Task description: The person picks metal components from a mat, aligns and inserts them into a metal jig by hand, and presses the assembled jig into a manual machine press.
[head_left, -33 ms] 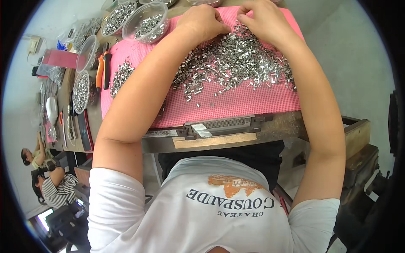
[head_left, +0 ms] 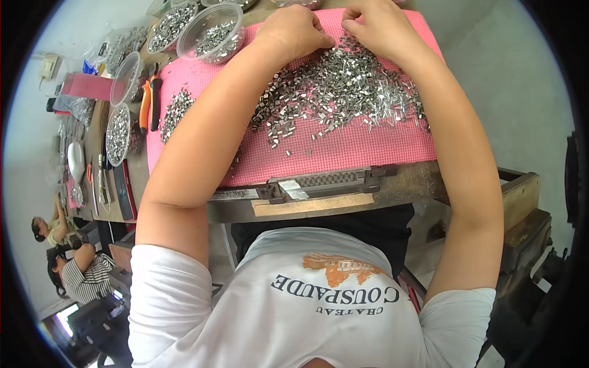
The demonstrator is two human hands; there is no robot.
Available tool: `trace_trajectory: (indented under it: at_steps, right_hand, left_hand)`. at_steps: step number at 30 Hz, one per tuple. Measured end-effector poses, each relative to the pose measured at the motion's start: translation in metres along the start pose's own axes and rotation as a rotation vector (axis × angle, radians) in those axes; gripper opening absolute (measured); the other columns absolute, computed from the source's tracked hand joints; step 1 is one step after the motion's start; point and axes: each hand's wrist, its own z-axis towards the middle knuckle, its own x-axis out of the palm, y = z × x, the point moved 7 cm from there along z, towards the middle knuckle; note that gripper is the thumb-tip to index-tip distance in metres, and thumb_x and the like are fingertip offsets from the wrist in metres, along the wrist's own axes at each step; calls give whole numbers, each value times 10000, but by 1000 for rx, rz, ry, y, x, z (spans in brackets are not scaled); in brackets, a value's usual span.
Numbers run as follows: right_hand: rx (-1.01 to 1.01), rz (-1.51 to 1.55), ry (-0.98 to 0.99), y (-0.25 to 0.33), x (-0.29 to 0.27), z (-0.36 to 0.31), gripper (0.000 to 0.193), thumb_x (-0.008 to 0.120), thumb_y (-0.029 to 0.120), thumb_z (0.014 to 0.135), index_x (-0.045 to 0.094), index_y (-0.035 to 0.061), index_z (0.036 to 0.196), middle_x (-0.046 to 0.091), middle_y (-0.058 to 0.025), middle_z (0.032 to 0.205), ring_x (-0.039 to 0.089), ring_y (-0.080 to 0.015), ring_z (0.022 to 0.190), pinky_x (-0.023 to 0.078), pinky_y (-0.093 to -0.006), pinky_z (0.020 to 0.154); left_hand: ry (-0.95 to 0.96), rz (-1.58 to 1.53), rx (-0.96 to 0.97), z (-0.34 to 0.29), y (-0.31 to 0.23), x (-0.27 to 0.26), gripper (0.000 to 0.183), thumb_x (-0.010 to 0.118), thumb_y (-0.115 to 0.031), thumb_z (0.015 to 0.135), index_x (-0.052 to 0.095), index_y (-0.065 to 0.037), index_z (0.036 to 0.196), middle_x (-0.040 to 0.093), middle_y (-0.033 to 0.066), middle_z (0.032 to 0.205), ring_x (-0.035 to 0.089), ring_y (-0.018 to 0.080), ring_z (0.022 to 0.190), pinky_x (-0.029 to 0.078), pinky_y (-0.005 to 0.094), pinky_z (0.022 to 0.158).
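A spread heap of small silvery metal pieces (head_left: 343, 86) lies on a pink ribbed mat (head_left: 343, 147), some of them short and blocky, others thin like pins. At the far edge of the heap, my left hand (head_left: 296, 29) rests with thumb and fingers pinched together, its tips touching the pieces. Opposite it, my right hand (head_left: 377, 26) is held slightly higher, its fingers curled in toward the thumb. Whatever sits between the fingertips of either hand is too small or hidden to name. A smaller pile of metal pieces (head_left: 177, 110) lies beside my left forearm.
Clear plastic tubs of metal parts, one tilted tub (head_left: 211, 37) among them, stand at the far left. Orange-handled pliers (head_left: 150, 101) lie along the mat's left edge. A black case edge with a latch (head_left: 325, 179) borders the near side. Two people (head_left: 73, 257) sit far left.
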Motion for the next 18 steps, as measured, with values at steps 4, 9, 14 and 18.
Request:
trace_trajectory:
  at_steps: [4,9,14,18]
  right_hand:
    - [101,-293,74,-10,19,21,171,660,101,815,762,20,926,705,-270,1023,687,-433,950,547,-527,866]
    - [47,-313,7,-4,23,16,224,682,119,828,752,47,1028,714,-256,1047,684,-446,1014,546,-522,901]
    - [443,184,-216,-24,23,24,282,722,135,815,719,2,1064,705,-264,1077,678,-465,1026,545,-515,918]
    - [-288,-59,-172,0,4,-8,314,711,128,820,697,-11,1101,699,-281,1051,671,-492,986,544,-532,880]
  left_hand:
    - [-13,128,83,3,-14,-10,348,821,-373,755,794,-75,932,764,137,866,735,270,834,570,396,822]
    - [-48,233,3,-16,-35,-15,338,769,-348,775,798,-93,995,771,146,969,737,308,932,573,425,883]
    - [-78,279,27,-16,-33,-11,355,727,-336,805,777,-86,1052,766,145,1011,729,313,971,566,438,895]
    - [-48,140,145,-13,-25,-3,326,704,-297,824,756,-53,1034,764,146,978,727,316,932,559,428,866]
